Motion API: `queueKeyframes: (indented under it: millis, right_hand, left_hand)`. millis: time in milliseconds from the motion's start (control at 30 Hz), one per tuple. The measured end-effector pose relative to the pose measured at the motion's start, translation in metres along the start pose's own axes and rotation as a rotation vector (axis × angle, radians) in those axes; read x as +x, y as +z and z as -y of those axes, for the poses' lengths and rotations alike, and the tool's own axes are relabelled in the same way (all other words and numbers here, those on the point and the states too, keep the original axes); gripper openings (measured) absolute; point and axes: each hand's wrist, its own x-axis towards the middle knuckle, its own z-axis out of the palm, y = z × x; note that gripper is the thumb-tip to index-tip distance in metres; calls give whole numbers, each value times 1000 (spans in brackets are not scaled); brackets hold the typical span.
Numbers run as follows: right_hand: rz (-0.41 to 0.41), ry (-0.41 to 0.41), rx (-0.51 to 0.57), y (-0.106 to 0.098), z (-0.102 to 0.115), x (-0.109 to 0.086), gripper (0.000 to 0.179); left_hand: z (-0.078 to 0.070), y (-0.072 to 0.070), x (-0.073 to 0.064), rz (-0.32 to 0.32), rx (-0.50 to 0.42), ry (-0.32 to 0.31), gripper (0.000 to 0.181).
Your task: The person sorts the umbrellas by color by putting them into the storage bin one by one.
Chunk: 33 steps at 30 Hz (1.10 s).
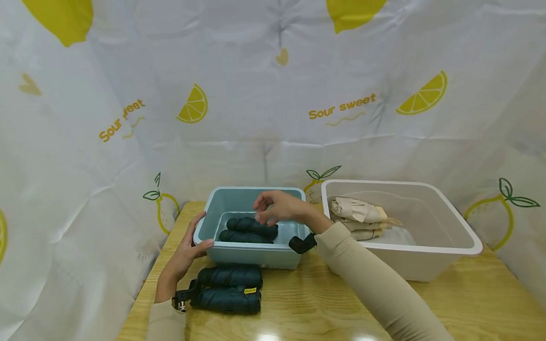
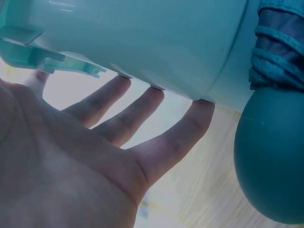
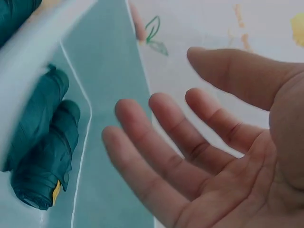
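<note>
My left hand (image 1: 184, 251) is against the left front corner of a light blue bin (image 1: 258, 256), thumb at the front rim. Its spread, nearly straight fingers (image 2: 128, 118) touch the outer wall in the left wrist view. Over the bin hovers my right hand (image 1: 283, 208), fingers loosely bent and nothing in them. Two folded dark green umbrellas (image 1: 245, 236) lie inside, side by side; the right wrist view shows them (image 3: 45, 156) left of the fingers. Two more dark folded umbrellas (image 1: 228, 298) lie on the table before the bin, near my left wrist.
To the right, a larger white bin (image 1: 438, 260) holds several folded beige umbrellas (image 1: 357, 211) at its left end. Both bins stand on a wooden table (image 1: 314, 309). Behind them hangs a white curtain (image 1: 254, 161) with lemon prints.
</note>
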Motion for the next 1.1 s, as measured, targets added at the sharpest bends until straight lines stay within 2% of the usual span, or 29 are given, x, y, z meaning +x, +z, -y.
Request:
queueKeyframes:
  millis: [267,433,667,733,967,1100]
  right_hand:
    - [-6,-303,-135,23,-19,-37,22]
    - [9,-386,-117,42,-30,-58,23]
    - [10,-390,-106,76,-50,-76,20]
    - [-8,-385,-127,87,-58,-75,19]
    - [-42,-289,-157,119,-81,-70,24]
    - [-90,-270,-225,132,-89,-67,24]
  left_hand:
    - [1,1,-1,-1,-3,-7,80]
    - [0,1,-1,-8,7,-9,80]
    - [-2,1,-1,-6,9,-6,80]
    - [-2,0,-1,-6,10,-7,80]
    - [-4,1,-1,-3,14,-2,81]
    - [-5,2,-2,1,12,2,81]
